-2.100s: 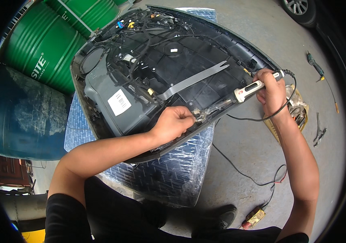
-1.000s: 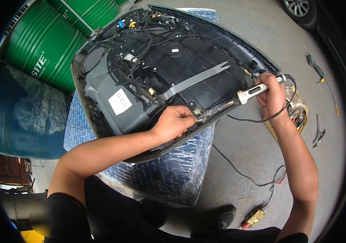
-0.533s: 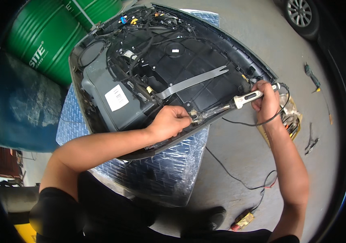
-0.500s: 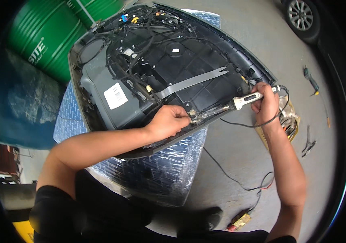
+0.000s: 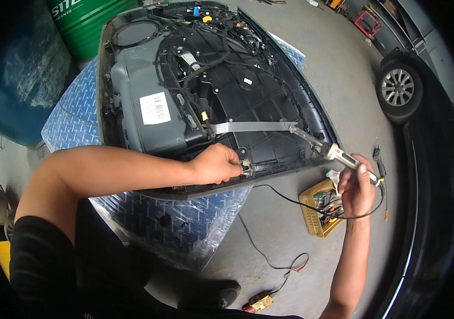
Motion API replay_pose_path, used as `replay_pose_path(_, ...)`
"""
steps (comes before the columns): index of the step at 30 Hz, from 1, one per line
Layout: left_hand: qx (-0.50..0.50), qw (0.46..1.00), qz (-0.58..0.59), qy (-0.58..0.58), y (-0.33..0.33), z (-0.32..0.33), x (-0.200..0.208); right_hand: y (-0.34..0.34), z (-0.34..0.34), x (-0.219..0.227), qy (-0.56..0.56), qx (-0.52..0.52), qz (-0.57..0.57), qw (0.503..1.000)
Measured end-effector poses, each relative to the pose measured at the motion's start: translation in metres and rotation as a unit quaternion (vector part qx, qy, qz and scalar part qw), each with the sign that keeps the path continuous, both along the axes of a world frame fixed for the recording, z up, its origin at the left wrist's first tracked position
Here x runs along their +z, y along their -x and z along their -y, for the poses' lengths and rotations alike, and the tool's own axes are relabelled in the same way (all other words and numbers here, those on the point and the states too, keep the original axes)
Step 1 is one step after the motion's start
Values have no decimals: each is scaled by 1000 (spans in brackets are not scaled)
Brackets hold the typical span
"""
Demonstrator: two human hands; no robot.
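Pinching a small fitting (image 5: 246, 166) on the door panel (image 5: 269, 106) with left hand (image 5: 217, 164), right hand (image 5: 357, 187) at four o'clock clamped round soldering iron (image 5: 338, 155).

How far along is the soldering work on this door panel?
Done: the door panel lies inner side up on a wrapped stand, wiring exposed. In hand: the left hand pinches a small part at the panel's lower edge, while the right hand holds the soldering iron with its tip away from that part. Left: no finished joint is visible.
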State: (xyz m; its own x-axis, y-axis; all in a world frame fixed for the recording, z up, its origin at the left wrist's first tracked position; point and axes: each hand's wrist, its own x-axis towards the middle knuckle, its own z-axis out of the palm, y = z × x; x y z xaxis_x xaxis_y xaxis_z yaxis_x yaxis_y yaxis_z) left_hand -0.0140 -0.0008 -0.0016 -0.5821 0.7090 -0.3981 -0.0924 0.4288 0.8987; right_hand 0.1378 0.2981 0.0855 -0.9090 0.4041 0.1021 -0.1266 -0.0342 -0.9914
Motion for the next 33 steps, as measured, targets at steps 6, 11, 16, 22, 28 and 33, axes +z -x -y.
replay_pose_path(6, -9, 999, -6, -31, 4, 2, -4, -4, 37, -6, -36, -38, 35, 998)
replay_pose_path(11, -8, 999, -6, -33, 4, 3, -9, -23, 38, -30, -13, -10, -24, 1000)
replay_pose_path(16, -16, 999, 6, -30, 4, 2, -5, -22, 32, -40, -2, 24, -7, 1000)
replay_pose_path(22, -17, 999, 11, -46, 5, 2, -9, -18, 34, -44, -5, 52, 1, 999)
replay_pose_path(28, -14, 999, 19, -37, 6, 2, -8, -18, 30, -46, 6, 75, 19, 997)
replay_pose_path(33, -14, 999, 18, -34, 5, 2, -7, -15, 31, -46, 2, 74, 20, 997)
